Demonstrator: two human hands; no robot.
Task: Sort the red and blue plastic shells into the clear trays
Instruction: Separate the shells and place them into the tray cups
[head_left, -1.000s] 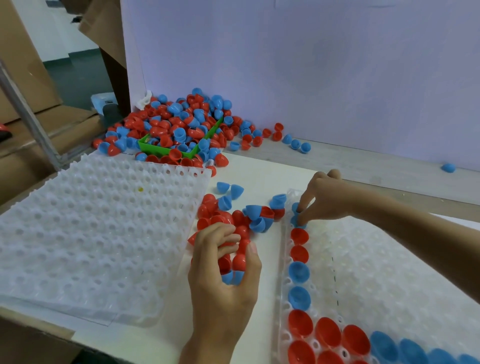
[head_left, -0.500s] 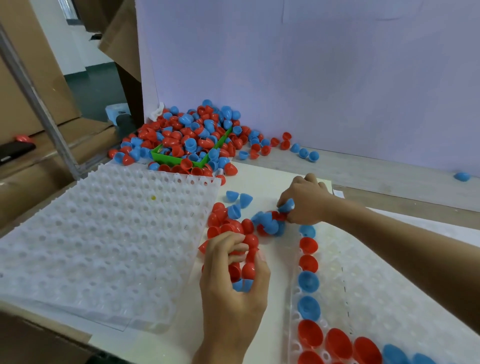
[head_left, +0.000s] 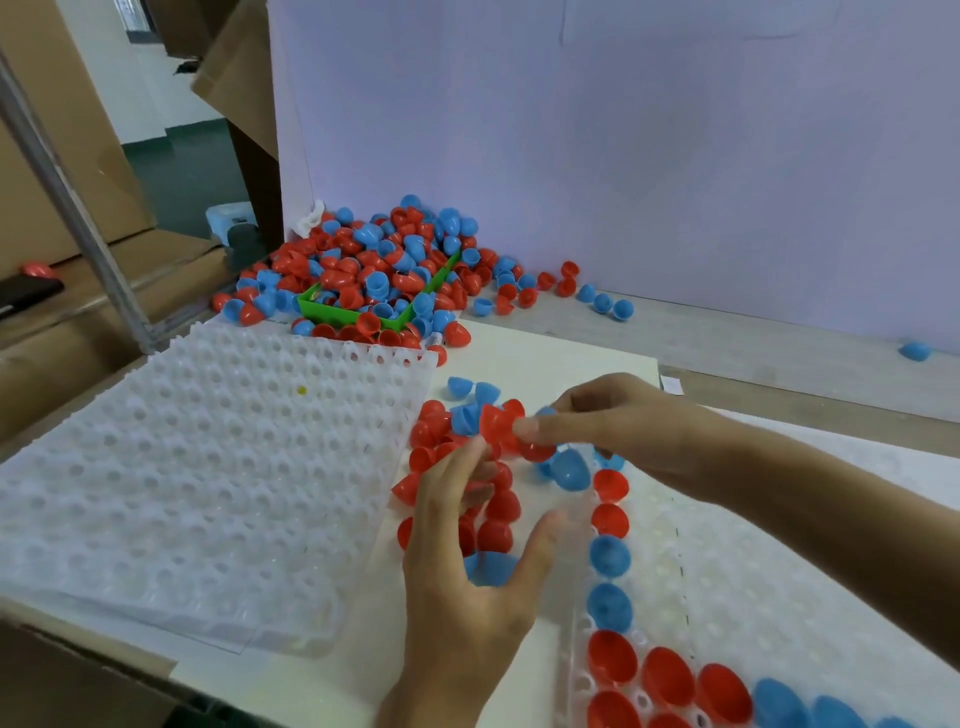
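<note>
We see the right hand (head_left: 618, 431) pinching a red shell (head_left: 497, 427) between thumb and fingertips, just above the small pile of shells (head_left: 467, 483) that lies on the tabletop (head_left: 545, 358). The left hand (head_left: 467, 577) hovers over the near side of that pile with its fingers loosely spread and its fingertips close to the red shell; it is blurred, and we cannot tell whether it grips anything.

To the right of the pile lies a clear tray (head_left: 779, 571). Its left column holds red and blue shells, open side up, and more red and blue ones fill its near rows. A loose blue shell (head_left: 570, 470) sits at the tray's far left corner, just beside the pile.

To the left of the pile lies a stack of clear trays (head_left: 208, 467), its cups showing no shells; a small yellow speck (head_left: 301, 389) rests on top.

Beyond the pile, a green bin (head_left: 358, 314) sits buried in a large heap of red and blue shells (head_left: 384, 265) against a pale wall (head_left: 623, 156). One stray blue shell (head_left: 915, 351) lies far right of the heap.
</note>
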